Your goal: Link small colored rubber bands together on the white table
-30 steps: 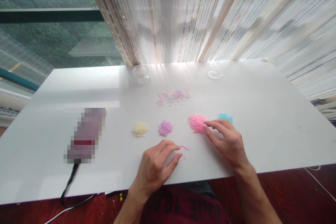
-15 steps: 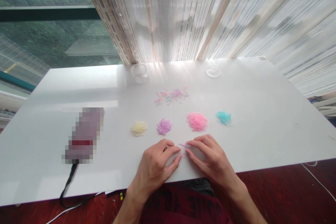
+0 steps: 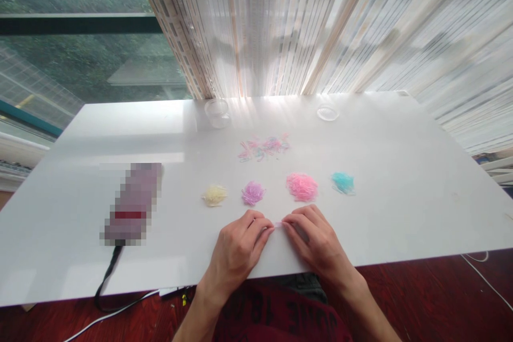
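Near the front edge of the table, my left hand (image 3: 245,240) pinches thumb and fingertips together at one end of some thin pale pinkish-purple strips (image 3: 278,224). My right hand (image 3: 311,235) is closed the same way at their other end, a short gap from the left. Just beyond the hands lie sorted heaps of similar thin strips: a pale yellow heap (image 3: 215,195), a purple heap (image 3: 253,193), a larger pink heap (image 3: 302,187) and a turquoise heap (image 3: 343,183). Farther back, a mixed scatter of strips (image 3: 264,148) shows several colours.
A clear plastic tub (image 3: 217,112) and a clear round lid (image 3: 327,113) stand at the back of the white table (image 3: 401,181). A blurred-out phone-like object (image 3: 134,203) with a black cable (image 3: 110,272) lies at left. Striped curtains (image 3: 260,26) hang behind.
Both hands have gone from loosely parted fingers to closed pinches on the strips between them. The heaps have not changed; the view has shifted slightly.
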A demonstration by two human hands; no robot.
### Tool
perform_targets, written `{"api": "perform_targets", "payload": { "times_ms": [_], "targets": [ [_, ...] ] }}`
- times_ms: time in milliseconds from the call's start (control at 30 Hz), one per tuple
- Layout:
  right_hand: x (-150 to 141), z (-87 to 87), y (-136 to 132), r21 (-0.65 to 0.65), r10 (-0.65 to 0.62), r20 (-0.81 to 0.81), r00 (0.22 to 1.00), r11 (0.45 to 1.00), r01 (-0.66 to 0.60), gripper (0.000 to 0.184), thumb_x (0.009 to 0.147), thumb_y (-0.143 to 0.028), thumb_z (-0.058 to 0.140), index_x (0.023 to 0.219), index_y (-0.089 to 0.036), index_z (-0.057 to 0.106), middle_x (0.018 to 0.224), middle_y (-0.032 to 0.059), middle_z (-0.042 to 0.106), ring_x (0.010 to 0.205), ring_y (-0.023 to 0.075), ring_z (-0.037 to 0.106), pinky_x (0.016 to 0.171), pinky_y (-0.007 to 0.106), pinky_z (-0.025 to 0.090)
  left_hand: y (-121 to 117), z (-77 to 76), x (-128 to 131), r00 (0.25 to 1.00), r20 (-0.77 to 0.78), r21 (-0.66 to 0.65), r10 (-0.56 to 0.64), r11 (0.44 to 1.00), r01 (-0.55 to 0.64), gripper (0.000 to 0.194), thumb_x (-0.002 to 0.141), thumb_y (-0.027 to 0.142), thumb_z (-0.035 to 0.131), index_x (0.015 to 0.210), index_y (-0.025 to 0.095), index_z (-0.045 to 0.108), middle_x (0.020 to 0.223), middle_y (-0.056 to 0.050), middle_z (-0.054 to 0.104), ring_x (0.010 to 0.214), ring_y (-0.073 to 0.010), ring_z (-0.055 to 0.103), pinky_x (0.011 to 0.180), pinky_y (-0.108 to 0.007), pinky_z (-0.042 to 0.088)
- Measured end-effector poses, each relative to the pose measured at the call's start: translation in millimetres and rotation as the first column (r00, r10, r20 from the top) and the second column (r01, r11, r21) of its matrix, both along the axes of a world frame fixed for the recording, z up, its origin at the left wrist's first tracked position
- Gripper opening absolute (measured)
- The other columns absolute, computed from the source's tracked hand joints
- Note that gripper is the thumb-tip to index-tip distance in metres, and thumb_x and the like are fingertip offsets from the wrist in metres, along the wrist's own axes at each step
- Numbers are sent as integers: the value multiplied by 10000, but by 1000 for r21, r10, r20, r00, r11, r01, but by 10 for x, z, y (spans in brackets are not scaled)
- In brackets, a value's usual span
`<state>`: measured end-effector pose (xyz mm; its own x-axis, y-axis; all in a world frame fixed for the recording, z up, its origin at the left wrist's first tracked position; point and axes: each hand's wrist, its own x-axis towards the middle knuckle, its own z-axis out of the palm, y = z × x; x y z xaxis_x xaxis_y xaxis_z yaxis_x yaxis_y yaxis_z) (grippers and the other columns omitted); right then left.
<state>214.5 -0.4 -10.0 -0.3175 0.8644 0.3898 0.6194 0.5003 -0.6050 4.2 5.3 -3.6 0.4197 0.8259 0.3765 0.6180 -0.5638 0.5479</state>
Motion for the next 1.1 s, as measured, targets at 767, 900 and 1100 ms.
{"api": "perform_targets", "payload": {
  "times_ms": [767,900,1100],
  "targets": [
    [1,20,-17,39,45,-79,996,998,-42,155,1006,-95,597,1088,-215,647,920,54,642,861,203,588,739,348,551,-1,-14,13,1000,18,-7,2,1000,-1,95,1051,239,578,1100,217,657,948,-14,713,809,-165,707,722,-280,531],
    [1,15,-19,29,66,-86,994,998,-64,173,1001,-88,600,1105,-216,650,933,56,651,871,200,595,747,343,558,-4,2,13,999,46,-5,-15,1000,15,88,1047,213,581,1037,214,668,909,-5,716,768,-151,695,705,-269,523],
    [3,19,-23,22,64,-84,994,998,-63,201,978,-140,658,1165,-215,648,981,68,693,892,217,629,774,370,573,0,24,-2,994,103,-11,-30,999,31,97,1039,207,593,1022,201,689,904,-21,740,789,-150,708,722,-253,548]
  ]
}}
